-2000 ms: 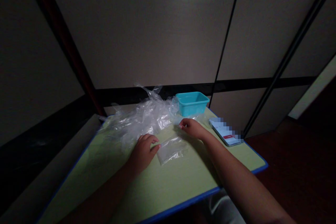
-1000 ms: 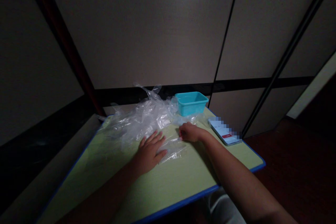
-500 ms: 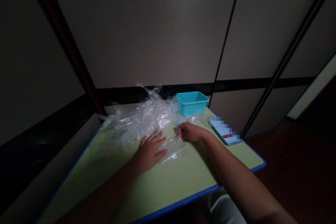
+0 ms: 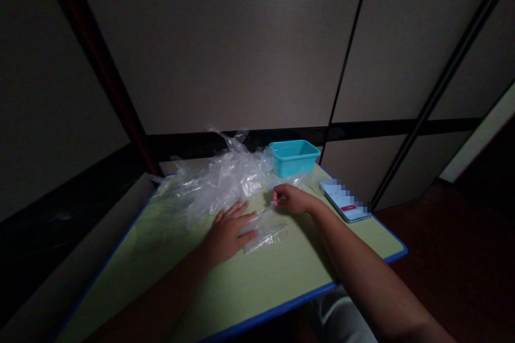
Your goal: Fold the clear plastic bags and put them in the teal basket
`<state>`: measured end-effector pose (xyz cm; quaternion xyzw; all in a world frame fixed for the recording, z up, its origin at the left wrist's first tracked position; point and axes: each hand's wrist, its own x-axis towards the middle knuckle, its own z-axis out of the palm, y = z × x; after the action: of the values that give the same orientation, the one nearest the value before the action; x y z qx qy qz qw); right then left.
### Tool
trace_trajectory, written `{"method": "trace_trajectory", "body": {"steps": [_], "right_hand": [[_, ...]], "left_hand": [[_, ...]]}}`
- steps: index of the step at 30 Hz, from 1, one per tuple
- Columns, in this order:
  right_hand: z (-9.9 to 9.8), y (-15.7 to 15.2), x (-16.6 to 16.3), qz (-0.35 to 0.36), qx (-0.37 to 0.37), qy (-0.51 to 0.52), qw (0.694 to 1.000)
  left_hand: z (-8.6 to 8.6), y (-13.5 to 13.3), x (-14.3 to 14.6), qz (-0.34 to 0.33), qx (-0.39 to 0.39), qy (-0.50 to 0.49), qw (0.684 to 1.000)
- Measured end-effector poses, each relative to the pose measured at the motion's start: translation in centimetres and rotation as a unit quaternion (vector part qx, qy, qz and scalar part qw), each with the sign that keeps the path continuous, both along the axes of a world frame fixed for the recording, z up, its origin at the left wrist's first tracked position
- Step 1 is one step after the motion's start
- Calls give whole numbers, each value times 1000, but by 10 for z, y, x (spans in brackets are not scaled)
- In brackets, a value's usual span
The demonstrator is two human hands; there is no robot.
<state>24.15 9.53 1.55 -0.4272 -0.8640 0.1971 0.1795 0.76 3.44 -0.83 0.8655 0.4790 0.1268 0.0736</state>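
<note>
Panels (image 4: 249,53), smooth and dull, are standing behind a pale green table (image 4: 265,284) edged in blue; dark red floor (image 4: 434,230) is showing beyond. Crumpled, glinting plastic (image 4: 225,177) is covering the table's far left, beside a turquoise box (image 4: 295,165). A flat phone (image 4: 341,202) is lying near the right edge. The person's left hand (image 4: 228,233) is resting, fingers spread, its thumb on a thin clear bag (image 4: 269,231) lying between the hands; the right hand (image 4: 293,199) is pinching the bag's far corner.

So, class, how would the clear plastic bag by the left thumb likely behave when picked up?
The bag looks thin and wrinkled, so it would probably flop. Being see-through film, it is likely light. Its shiny glints suggest it may be slippery.
</note>
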Motion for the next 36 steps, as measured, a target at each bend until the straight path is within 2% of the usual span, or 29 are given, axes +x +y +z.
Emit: {"method": "trace_trajectory", "body": {"steps": [8,16,22,27,31,36], "right_hand": [[-6,0,-7,-48,7,-9,999],[1,-5,-6,-60,-13,9,998],[-3,-4,-5,-42,-91,34,994],[-4,-4,-5,-29,-135,34,990],[-1,-5,-4,-37,-127,12,991],[3,-8,-5,-60,-62,-37,996]], "left_hand": [[2,0,0,-5,-13,-4,1000],[3,0,0,16,16,-44,999],[1,3,-1,5,25,-73,997],[-1,4,-2,6,3,-66,998],[-2,5,-3,2,2,-65,998],[-1,3,-4,1,-13,-58,998]]}}
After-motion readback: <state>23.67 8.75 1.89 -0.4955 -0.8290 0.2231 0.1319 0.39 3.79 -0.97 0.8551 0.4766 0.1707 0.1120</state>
